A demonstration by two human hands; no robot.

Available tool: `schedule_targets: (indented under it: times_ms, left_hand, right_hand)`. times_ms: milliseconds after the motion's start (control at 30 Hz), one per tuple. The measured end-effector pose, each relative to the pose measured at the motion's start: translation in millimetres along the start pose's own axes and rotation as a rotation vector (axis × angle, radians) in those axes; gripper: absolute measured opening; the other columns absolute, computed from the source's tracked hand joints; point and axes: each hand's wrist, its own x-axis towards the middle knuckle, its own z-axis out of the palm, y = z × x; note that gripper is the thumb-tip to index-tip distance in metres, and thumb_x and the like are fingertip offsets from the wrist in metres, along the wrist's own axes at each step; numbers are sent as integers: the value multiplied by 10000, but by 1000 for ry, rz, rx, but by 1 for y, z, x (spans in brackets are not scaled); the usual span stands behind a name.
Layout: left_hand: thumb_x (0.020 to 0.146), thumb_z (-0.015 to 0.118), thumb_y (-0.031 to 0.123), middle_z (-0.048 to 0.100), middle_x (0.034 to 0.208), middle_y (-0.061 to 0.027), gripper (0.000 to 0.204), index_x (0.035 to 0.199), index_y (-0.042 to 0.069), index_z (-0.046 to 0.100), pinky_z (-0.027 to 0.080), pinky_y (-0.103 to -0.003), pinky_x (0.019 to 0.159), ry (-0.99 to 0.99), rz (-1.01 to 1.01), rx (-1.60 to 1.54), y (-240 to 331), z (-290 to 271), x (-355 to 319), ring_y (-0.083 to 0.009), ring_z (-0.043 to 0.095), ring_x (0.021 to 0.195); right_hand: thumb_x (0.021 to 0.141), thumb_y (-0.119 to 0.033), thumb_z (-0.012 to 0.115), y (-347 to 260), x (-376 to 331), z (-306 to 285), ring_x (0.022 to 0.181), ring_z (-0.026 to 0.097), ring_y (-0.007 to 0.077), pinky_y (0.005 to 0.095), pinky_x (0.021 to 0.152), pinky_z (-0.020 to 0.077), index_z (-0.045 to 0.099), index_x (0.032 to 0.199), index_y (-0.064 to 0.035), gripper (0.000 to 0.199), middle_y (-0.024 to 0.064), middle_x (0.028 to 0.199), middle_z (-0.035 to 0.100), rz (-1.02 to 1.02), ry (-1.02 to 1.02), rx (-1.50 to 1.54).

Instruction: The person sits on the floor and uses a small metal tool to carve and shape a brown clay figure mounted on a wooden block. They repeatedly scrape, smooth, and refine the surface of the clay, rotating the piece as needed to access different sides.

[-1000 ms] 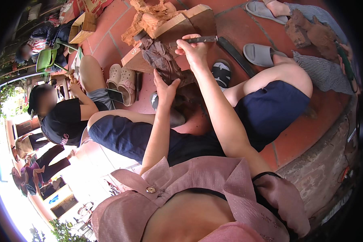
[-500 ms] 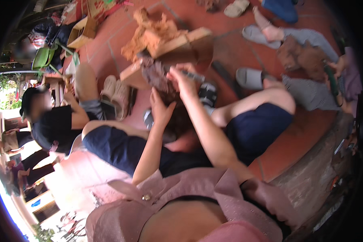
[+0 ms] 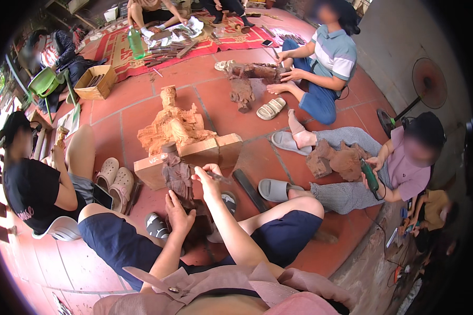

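Note:
Between my knees stands a dark brown carved wooden figurine [image 3: 177, 176], roughly upright. My left hand [image 3: 180, 214] grips its lower part, with the thumb toward me. My right hand [image 3: 210, 184] is closed around a slim grey rod-shaped tool [image 3: 222, 178], right beside the figurine's upper part. The tool's working tip is too blurred to make out. Just beyond the figurine, a pale orange carved wooden statue [image 3: 174, 126] rises behind a light wooden block [image 3: 223, 149].
A dark bar [image 3: 248, 190] lies right of my hands. To the left sits a person in black [image 3: 42, 184] beside pink clogs [image 3: 122, 186]. At right, another person holds a green power tool [image 3: 370, 176] at a brown carving [image 3: 347, 161]. A fan [image 3: 429, 84] stands by the wall.
My view has tilted upward and levelled, so more of the floor and other people shows. Both hands stay at the figurine, with the tool still in my right hand.

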Motion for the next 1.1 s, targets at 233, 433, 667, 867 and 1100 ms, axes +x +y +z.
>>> schedule_targets:
  times_ms: [233, 433, 667, 867, 1100]
  left_hand:
    - [619, 742, 134, 213, 1412, -284, 1034, 1423, -14, 108, 284, -436, 1058, 6, 8, -41, 0, -5, -2, -442, 286, 1266]
    - [620, 747, 133, 209, 1416, -282, 1037, 1426, -6, 110, 287, -437, 1055, -5, -1, -59, 0, -7, -2, -438, 285, 1266]
    - [625, 742, 141, 234, 1398, -293, 1011, 1415, -23, 133, 279, -456, 1055, 11, -2, -53, -2, -3, -1, -454, 283, 1258]
    - [637, 724, 132, 253, 1382, -302, 978, 1411, -18, 145, 278, -463, 1050, 69, 69, -68, -6, 0, 1, -466, 296, 1244]
    - [641, 709, 109, 242, 1394, -307, 973, 1418, -13, 137, 296, -454, 1043, 39, 57, -30, -8, -3, 0, -458, 301, 1244]
  right_hand:
    - [803, -11, 660, 4, -26, -19, 693, 646, 196, 305, 702, 539, 542, 849, -38, 129, 98, 807, 625, 50, 10, 72]
    - [864, -72, 597, -7, -18, 1, 788, 649, 219, 312, 774, 528, 569, 952, 8, 122, 138, 888, 642, 92, -102, 117]
    - [883, -34, 543, 12, -44, -17, 837, 635, 244, 347, 811, 517, 537, 1000, 10, 125, 150, 923, 628, 155, -81, 61]
    - [850, -80, 621, 6, -25, -8, 799, 648, 202, 295, 754, 529, 566, 977, 4, 162, 132, 897, 645, 44, -54, 104]
    - [842, -38, 616, -5, -36, -9, 782, 646, 201, 295, 765, 530, 565, 954, 12, 133, 122, 878, 633, 21, -7, 113]
